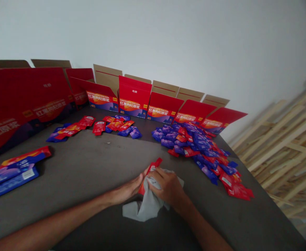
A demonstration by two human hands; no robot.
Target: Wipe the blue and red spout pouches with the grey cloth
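Note:
Near the middle of the table, my left hand (135, 185) is closed on a red sachet (153, 166), which tilts up to the right between my hands. My right hand (168, 184) grips a pale grey cloth (144, 207) and presses it against the sachet's face. The cloth hangs in folds below both hands. Part of the sachet is hidden behind the cloth and my right fingers. To the right lies a large pile of blue and red sachets (192, 143).
Open red printed cartons (134, 101) stand in a row along the wall. Smaller sachet groups lie before them, including red sachets (116, 124). Blue and red sachets (19, 170) lie at the left. Wooden slats (286, 146) stand beyond the table's right edge.

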